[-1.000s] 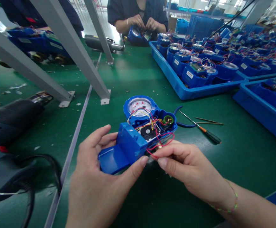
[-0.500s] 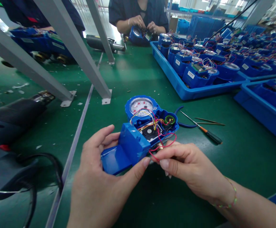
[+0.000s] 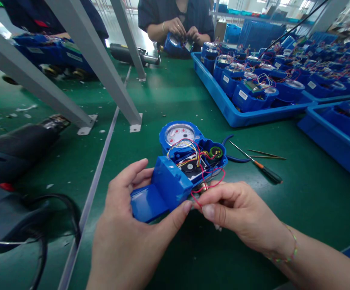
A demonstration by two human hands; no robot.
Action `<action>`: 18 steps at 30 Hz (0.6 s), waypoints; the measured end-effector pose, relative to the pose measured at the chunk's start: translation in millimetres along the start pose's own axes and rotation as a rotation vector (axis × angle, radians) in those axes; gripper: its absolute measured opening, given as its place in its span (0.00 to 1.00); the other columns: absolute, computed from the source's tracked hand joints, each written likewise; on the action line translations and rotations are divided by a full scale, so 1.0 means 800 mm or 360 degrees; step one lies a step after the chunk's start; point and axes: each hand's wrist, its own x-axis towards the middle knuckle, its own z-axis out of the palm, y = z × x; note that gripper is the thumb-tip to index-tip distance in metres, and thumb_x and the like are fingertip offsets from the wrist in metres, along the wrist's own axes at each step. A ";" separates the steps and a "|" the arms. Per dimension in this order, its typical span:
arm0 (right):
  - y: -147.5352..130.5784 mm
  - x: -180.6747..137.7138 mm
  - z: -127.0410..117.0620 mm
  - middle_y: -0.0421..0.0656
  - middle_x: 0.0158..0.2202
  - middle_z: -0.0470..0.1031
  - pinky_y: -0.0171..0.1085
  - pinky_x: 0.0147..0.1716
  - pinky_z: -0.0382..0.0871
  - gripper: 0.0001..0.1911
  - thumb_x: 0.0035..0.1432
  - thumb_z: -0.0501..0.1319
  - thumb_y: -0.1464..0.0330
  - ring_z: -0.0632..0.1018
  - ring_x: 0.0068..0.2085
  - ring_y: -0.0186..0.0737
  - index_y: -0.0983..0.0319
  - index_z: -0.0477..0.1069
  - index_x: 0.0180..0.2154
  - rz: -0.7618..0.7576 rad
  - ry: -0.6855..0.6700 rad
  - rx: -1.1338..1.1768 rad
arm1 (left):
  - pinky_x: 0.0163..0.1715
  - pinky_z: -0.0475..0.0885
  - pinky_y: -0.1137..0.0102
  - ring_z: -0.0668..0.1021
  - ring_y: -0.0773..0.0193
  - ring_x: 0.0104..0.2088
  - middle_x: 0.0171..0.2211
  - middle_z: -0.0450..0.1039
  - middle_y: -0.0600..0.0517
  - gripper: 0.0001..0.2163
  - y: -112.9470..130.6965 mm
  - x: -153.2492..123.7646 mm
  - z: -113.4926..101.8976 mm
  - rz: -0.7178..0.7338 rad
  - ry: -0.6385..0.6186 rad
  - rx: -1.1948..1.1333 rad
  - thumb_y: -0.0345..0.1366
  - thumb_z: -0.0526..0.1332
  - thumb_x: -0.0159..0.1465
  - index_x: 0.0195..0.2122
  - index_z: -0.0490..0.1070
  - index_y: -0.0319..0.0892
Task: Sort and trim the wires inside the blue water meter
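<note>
A blue water meter [image 3: 181,135] with a round dial lies in front of me, its wiring compartment uncovered. Inside it show a green round part [image 3: 215,154], a black part with a pale centre and several coloured wires. My left hand [image 3: 132,225] wraps round a blue plastic cover [image 3: 159,189], which stands against the near side of the meter. Between thumb and forefinger, my right hand [image 3: 232,205] pinches a red wire [image 3: 214,185] that loops out of the compartment. Its other fingers are curled, partly hidden under the hand.
Right of the meter lie blue-handled pliers [image 3: 238,160], a screwdriver [image 3: 267,171] and brass-coloured tweezers [image 3: 268,155]. Blue trays [image 3: 238,120] of similar meters stand behind. At left are a heat gun [image 3: 15,149] and grey metal posts [image 3: 96,60]. Across the table a person handles another meter [image 3: 173,43].
The cover and my left hand have shifted very slightly right. My right fingers still pinch the red wire, with hardly any movement.
</note>
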 end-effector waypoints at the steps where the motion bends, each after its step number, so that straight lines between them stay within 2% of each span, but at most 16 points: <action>1: 0.000 0.000 0.000 0.37 0.27 0.69 0.29 0.22 0.58 0.06 0.58 0.68 0.66 0.66 0.24 0.27 0.62 0.79 0.36 0.0002 -0.0002 -0.0008 | 0.48 0.73 0.43 0.77 0.43 0.48 0.48 0.72 0.47 0.40 0.000 0.000 0.000 0.0006 0.0001 0.0004 0.56 0.71 0.45 0.59 0.61 0.54; 10: -0.001 0.002 0.001 0.38 0.28 0.71 0.27 0.22 0.58 0.02 0.59 0.66 0.70 0.66 0.25 0.26 0.62 0.79 0.35 -0.0085 -0.0016 -0.0050 | 0.48 0.73 0.43 0.77 0.43 0.49 0.49 0.72 0.48 0.41 -0.001 0.000 0.001 0.0006 -0.0009 0.0018 0.56 0.71 0.45 0.60 0.60 0.57; 18: 0.001 0.001 0.001 0.39 0.29 0.72 0.28 0.23 0.58 0.04 0.60 0.66 0.67 0.67 0.25 0.27 0.62 0.77 0.36 -0.0079 -0.0015 -0.0110 | 0.47 0.73 0.44 0.77 0.43 0.48 0.49 0.72 0.48 0.40 -0.001 -0.002 0.000 -0.0002 -0.0009 0.0008 0.57 0.71 0.45 0.59 0.60 0.56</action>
